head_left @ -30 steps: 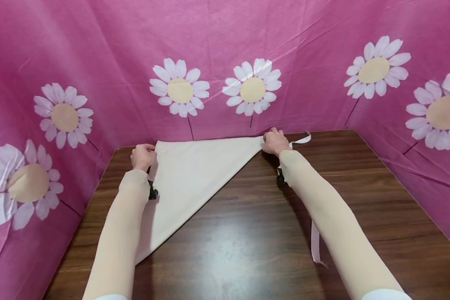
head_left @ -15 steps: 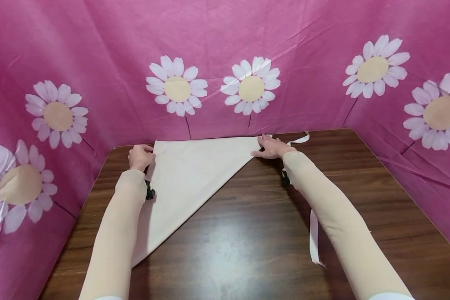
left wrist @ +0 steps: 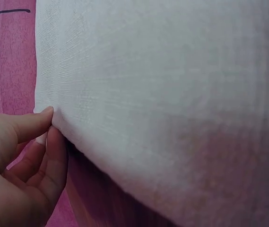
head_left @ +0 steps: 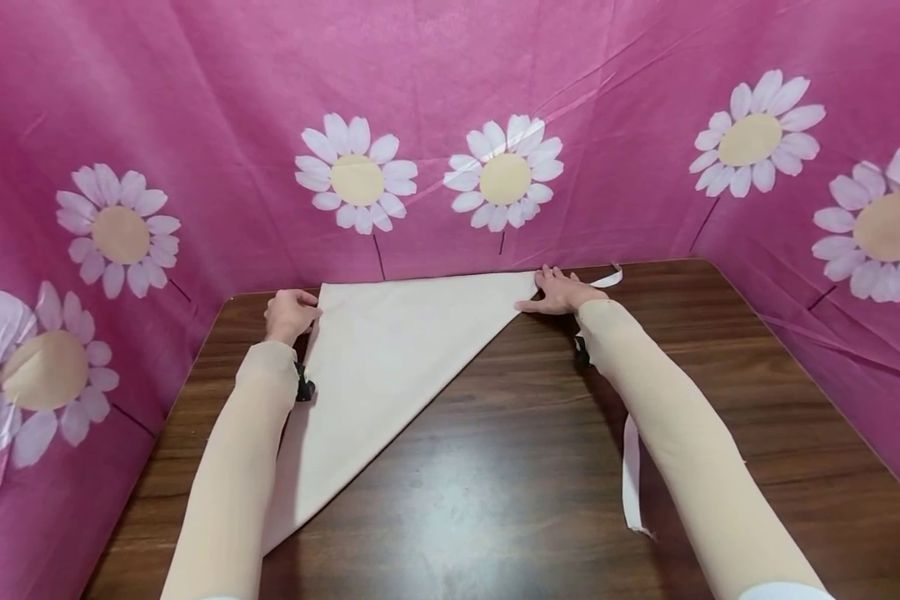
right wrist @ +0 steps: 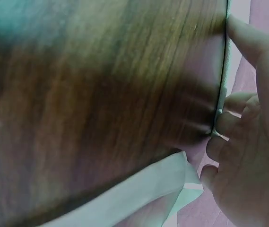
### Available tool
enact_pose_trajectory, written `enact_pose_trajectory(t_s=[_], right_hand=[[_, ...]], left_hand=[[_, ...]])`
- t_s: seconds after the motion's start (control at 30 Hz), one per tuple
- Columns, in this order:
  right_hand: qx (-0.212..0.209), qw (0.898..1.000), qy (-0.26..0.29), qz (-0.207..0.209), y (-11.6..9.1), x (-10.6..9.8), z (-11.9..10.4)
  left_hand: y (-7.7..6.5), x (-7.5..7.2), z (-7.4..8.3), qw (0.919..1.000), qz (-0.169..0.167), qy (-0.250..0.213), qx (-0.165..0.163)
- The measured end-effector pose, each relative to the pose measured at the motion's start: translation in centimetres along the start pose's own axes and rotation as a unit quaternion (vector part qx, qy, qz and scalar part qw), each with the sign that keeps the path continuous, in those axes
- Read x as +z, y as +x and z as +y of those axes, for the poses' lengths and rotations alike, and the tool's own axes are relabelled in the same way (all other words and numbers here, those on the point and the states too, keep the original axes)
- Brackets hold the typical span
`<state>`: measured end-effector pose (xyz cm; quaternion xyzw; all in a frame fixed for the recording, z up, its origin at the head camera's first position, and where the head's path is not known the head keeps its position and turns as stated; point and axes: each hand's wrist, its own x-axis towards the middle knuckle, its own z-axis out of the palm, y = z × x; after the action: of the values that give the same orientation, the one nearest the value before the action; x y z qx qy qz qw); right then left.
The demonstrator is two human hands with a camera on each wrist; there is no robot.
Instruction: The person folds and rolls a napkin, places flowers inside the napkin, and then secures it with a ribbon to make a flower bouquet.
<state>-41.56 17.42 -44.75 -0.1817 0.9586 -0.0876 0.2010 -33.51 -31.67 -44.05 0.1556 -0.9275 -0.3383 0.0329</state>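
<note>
A pink drape (head_left: 420, 75) printed with white daisies walls in the back and both sides, filling the top of the head view. Below it, the dark wood-grained worktop (head_left: 510, 450) runs to the lower edge of the frame, with a bright glare at bottom centre.

The pale cloth (head_left: 390, 358) lies on the worktop, left of centre in the frame, as a triangle: one edge along the back, a long slanting edge from upper right to lower left. It looks flat; how many layers there are cannot be told. The step in hand seems to be squaring up and smoothing this shape, best done with light, even tension along the back edge, since a hard tug at one corner would probably skew the slant.

Of the hands, the left hand (head_left: 290, 317) pinches the cloth's upper-left corner between thumb and finger, a sound anchor if it does not pull. The right hand (head_left: 562, 293) is spread at the upper-right corner, thumb at the slanting edge; pressing outward gently should suit it.

A white strip (head_left: 631, 483) shows at lower right, near the right arm; shifting that arm carefully would avoid snagging it.
</note>
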Motion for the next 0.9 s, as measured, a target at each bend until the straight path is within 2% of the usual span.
enact_pose_trajectory(t_s=[0.13, 0.3, 0.4, 0.5, 0.6, 0.7, 0.8, 0.9], right_hand=[[0.008, 1.0, -0.02, -0.001, -0.3, -0.1, -0.2], [0.031, 0.998, -0.049, -0.005, -1.1, -0.4, -0.1], [0.04, 0.998, -0.054, -0.004, -1.6, -0.5, 0.1], [0.042, 0.998, -0.042, -0.009, -1.9, -0.7, 0.6], [0.039, 0.999, -0.032, -0.01, -2.0, -0.7, 1.1], [0.026, 0.999, -0.042, 0.01, -2.3, -0.5, 1.3], [-0.008, 0.996, -0.067, 0.05, -3.0, -0.1, 0.5], [-0.066, 0.989, -0.087, 0.097, -4.1, 0.7, -1.5]], left_hand=[[0.0, 0.3, 0.2, 0.9997, 0.003, -0.024, -0.009], [0.3, 0.8, 0.4, 0.9985, -0.016, -0.052, -0.01], [0.0, 0.7, 0.6, 0.9945, -0.051, -0.091, -0.007], [-0.5, 0.0, 0.9, 0.9865, -0.114, -0.118, 0.002], [-1.8, -1.0, 1.1, 0.9759, -0.185, -0.115, 0.009], [-4.0, -2.0, 1.1, 0.9656, -0.243, -0.093, 0.009], [-6.4, -2.7, 0.6, 0.9557, -0.282, -0.083, 0.012], [-8.6, -3.4, -0.3, 0.948, -0.303, -0.097, 0.012]])
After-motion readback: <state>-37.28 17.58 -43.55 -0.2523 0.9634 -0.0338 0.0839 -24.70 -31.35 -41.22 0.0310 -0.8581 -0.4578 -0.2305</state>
